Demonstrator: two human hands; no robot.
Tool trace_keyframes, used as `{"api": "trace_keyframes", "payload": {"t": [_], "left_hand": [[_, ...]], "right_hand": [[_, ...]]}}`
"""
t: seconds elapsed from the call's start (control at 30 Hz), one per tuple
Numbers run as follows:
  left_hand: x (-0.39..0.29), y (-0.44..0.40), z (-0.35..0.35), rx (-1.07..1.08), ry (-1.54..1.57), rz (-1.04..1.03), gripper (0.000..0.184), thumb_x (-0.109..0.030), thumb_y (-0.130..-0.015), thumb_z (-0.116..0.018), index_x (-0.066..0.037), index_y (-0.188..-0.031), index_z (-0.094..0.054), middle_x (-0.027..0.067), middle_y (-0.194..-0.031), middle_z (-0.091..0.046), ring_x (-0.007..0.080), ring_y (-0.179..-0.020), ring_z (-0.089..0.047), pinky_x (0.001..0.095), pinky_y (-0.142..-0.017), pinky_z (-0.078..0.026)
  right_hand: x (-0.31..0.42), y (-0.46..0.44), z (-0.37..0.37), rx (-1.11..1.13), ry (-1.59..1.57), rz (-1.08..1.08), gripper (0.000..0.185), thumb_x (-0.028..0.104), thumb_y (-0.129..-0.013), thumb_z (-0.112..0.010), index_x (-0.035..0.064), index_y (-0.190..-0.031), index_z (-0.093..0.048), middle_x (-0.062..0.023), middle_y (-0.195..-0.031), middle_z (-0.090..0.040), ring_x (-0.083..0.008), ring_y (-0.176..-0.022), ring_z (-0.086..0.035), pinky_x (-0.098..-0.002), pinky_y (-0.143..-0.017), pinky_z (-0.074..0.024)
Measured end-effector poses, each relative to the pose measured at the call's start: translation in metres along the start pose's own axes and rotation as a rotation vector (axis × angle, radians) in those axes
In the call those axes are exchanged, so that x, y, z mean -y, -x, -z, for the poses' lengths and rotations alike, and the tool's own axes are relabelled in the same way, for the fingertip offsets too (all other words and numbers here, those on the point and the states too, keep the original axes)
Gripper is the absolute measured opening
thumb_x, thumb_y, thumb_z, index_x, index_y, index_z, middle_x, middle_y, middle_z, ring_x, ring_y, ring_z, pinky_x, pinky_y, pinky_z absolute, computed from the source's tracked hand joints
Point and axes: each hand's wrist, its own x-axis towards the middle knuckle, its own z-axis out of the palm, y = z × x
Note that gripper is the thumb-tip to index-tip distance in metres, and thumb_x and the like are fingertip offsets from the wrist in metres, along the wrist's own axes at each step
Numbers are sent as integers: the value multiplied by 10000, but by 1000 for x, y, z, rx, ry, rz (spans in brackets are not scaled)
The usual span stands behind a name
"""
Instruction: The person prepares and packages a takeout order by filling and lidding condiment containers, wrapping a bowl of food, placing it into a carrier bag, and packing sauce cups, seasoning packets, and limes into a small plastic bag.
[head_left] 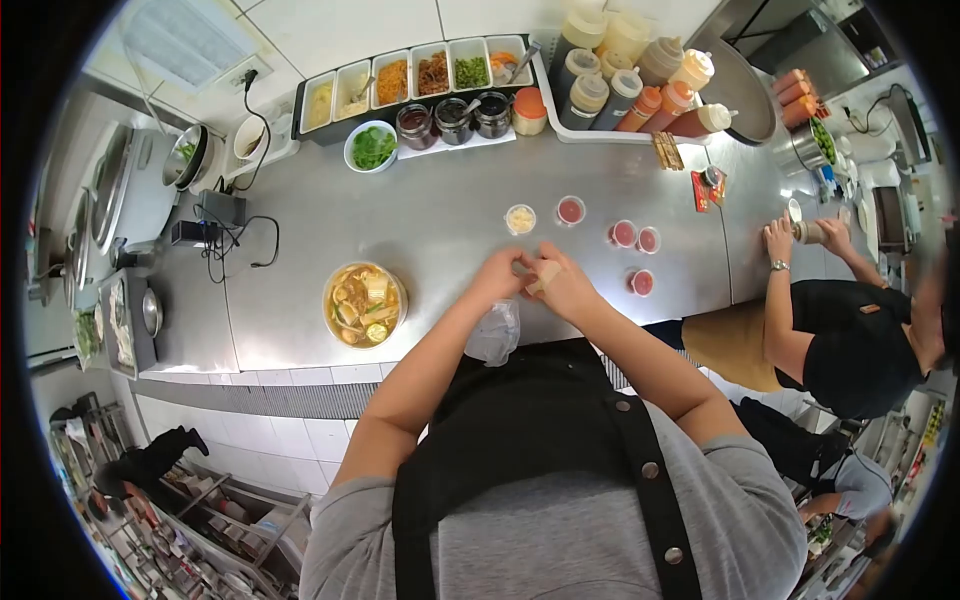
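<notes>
Close together at the counter's front edge are my left hand [499, 276] and my right hand [560, 285], fingers bent toward each other. What they pinch between them is too small to make out. A clear plastic bag [494, 334] hangs just below my left hand. Beyond the hands stand a small cup of pale yellow bits [520, 219] and a small cup of red sauce [571, 210]. More red sauce cups [641, 282] stand to the right. A round bowl of soup [365, 305] with noodles and vegetables sits left of my left hand.
Along the back are a tray of toppings [431, 74], dark jars [453, 120], a bowl of green leaves [371, 147] and squeeze bottles [620, 95]. Cables [225, 235] lie at left. A co-worker [855, 345] works at the right; other people are behind.
</notes>
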Motion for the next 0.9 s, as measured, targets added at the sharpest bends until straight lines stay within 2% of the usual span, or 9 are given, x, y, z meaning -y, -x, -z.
{"api": "trace_keyframes", "payload": {"t": [0.17, 0.3, 0.4, 0.43, 0.5, 0.63, 0.73, 0.8, 0.9], "left_hand": [[15, -12, -8, -76, -164, -5, 269, -115, -817, -786, -17, -1022, -642, 124, -762, -727, 211, -653, -724, 355, -635, -546], [2, 0, -6, -144, -299, -93, 260, -199, -816, -800, -33, -944, -646, 146, -765, -713, 243, -677, -703, 386, -662, -530], [7, 31, -12, -212, -99, 10, 309, -297, -824, -799, -41, -869, -633, 144, -799, -696, 268, -717, -664, 399, -660, -502], [20, 46, -7, -236, -167, -69, 326, -320, -827, -797, -44, -859, -625, 142, -794, -685, 272, -722, -653, 403, -653, -494], [48, 68, -4, -233, -305, -238, 364, -365, -834, -792, -50, -839, -610, 137, -784, -664, 281, -731, -631, 412, -639, -478], [90, 141, 24, -30, -406, -113, 399, -386, -848, -790, -40, -775, -604, 126, -699, -623, 256, -657, -582, 389, -621, -466], [103, 193, 45, -63, -152, 45, 340, -329, -847, -794, -29, -811, -640, 98, -652, -643, 193, -597, -605, 366, -563, -443], [115, 229, 70, 7, 48, 180, 309, -304, -866, -779, -19, -836, -662, 81, -655, -671, 146, -568, -601, 343, -545, -433], [138, 284, 125, -258, 67, 299, 239, -247, -912, -719, -8, -920, -712, 75, -690, -712, 113, -565, -620, 289, -554, -450]], "right_hand": [[9, 8, 17, 3, -284, 21, 317, 120, -715, -809, 33, -976, -653, -140, -989, -554, -358, -899, -617, -445, -765, -531], [13, 5, 30, 25, 13, 226, 410, 156, -687, -836, 37, -1015, -620, -151, -1039, -575, -360, -991, -593, -449, -833, -519], [-7, 5, 24, -24, 24, 273, 367, 112, -682, -784, 54, -1005, -619, -163, -1054, -589, -372, -1013, -573, -460, -870, -506], [-5, 3, 26, -90, -28, 235, 300, 58, -691, -726, 69, -977, -636, -162, -1044, -594, -376, -982, -571, -464, -870, -503], [5, -8, 45, -173, 29, 248, 386, 40, -680, -722, 62, -1047, -607, -172, -1067, -587, -401, -1009, -568, -472, -890, -496], [26, -46, 74, -193, -44, 161, 457, 20, -682, -711, 66, -1113, -568, -167, -1104, -571, -443, -1037, -562, -490, -907, -484], [21, -76, 46, -25, 66, 127, 481, 21, -688, -702, 87, -1142, -556, -140, -1145, -560, -411, -1096, -554, -531, -925, -453], [25, -72, 36, -64, 243, 262, 495, 30, -691, -699, 104, -1161, -562, -125, -1161, -555, -383, -1139, -541, -551, -947, -419], [21, -46, 35, -59, 372, 379, 526, 55, -693, -707, 129, -1196, -571, -106, -1220, -544, -345, -1209, -512, -568, -999, -357]]}}
